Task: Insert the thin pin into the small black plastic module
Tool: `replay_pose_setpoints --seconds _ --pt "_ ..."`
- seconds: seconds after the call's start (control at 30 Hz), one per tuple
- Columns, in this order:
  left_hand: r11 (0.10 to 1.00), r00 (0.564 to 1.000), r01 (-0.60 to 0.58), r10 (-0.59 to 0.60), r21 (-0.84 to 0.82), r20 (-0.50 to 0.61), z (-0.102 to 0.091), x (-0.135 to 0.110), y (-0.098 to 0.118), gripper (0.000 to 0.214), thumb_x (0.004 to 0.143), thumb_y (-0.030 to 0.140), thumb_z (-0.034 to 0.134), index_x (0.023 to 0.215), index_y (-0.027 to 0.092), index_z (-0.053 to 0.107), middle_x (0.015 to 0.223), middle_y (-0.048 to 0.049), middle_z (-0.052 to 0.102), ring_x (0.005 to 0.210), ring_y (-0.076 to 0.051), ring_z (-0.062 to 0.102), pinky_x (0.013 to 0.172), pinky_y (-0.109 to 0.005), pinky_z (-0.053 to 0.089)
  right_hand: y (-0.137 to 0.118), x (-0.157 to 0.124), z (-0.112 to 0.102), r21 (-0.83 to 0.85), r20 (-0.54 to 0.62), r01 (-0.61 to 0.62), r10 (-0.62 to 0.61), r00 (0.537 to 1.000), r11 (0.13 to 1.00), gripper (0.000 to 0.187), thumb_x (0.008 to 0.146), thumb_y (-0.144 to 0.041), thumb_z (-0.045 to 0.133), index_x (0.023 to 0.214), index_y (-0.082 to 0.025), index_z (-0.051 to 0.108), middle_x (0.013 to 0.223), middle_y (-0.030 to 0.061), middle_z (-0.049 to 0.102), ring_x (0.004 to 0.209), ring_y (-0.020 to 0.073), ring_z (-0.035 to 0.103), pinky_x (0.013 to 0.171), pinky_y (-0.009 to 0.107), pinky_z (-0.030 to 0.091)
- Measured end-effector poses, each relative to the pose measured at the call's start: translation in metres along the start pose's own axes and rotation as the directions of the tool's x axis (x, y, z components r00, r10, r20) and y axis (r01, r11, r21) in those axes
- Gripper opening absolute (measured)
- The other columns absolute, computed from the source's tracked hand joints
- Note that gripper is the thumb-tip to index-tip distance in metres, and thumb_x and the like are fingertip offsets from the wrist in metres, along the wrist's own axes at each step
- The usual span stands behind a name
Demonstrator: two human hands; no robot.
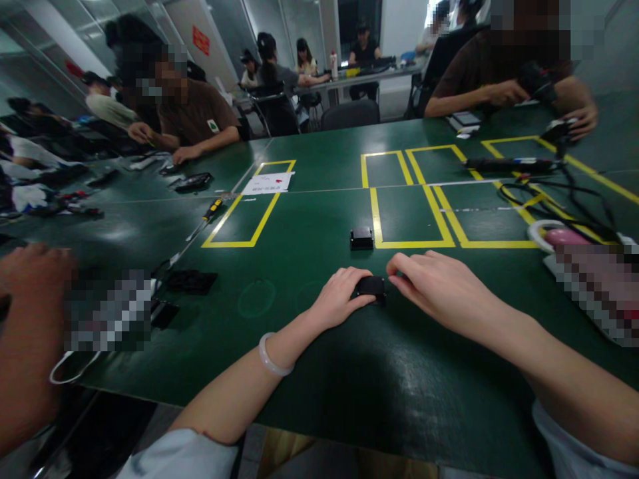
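My left hand is closed around the left end of a small black block-shaped part on the green tabletop. To its right, my right hand has its thumb and fingertips pinched together, close to the part's right end. Whether something tiny sits in that pinch I cannot make out. A second black block-shaped part with small studs at its corners lies just beyond my hands, beside the yellow tape.
Yellow tape marks rectangles on the green table. A yellow-black screwdriver and black pieces lie left. Cables and a pouch-like item are right. A co-worker's arm reaches in from the left; two people sit opposite.
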State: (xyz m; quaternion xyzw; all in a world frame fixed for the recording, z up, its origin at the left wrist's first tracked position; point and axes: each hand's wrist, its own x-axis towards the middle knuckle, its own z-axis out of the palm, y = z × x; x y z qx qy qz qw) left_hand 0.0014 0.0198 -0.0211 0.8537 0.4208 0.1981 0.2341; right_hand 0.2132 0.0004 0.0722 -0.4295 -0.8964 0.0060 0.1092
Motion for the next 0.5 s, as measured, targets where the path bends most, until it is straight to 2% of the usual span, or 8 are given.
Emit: replay_pose_setpoints --seconds 0.2,0.37,0.5 --pt "1.000 1.000 -0.012 0.012 -0.004 -0.005 -0.0010 -0.0003 0.0009 0.035 0.090 0.041 0.054 0.120 0.022 0.050 0.113 -0.0062 0.057 0.103 -0.024 0.050 0.092 -0.038 0.041 0.0004 -0.0029 -0.0007 0.037 -0.010 0.037 -0.036 0.999 0.999 0.012 0.091 -0.024 0.042 0.097 -0.020 0.051 0.082 0.0034 0.063 0.074 0.0192 0.058 0.065 0.030 0.038" --pt "1.000 1.000 -0.015 0.015 0.005 -0.007 -0.0010 -0.0005 0.0010 0.036 0.090 0.041 0.055 0.120 0.022 0.050 0.113 -0.0060 0.057 0.102 -0.023 0.050 0.091 -0.037 0.041 -0.0023 -0.0012 -0.0037 -0.014 0.012 0.019 -0.019 1.000 1.000 0.019 0.095 -0.033 0.040 0.088 -0.020 0.052 0.071 0.0014 0.061 0.066 0.0184 0.057 0.062 0.029 0.035" --pt "1.000 1.000 -0.014 0.014 0.014 -0.007 -0.0004 -0.0002 0.0003 0.035 0.090 0.041 0.056 0.119 0.021 0.050 0.112 -0.0055 0.057 0.103 -0.023 0.050 0.091 -0.036 0.041 -0.0012 0.0022 -0.0019 -0.090 0.021 0.028 -0.026 0.999 0.996 0.022 0.096 -0.030 0.037 0.083 -0.020 0.050 0.065 0.0006 0.060 0.058 0.0174 0.053 0.060 0.030 0.033"
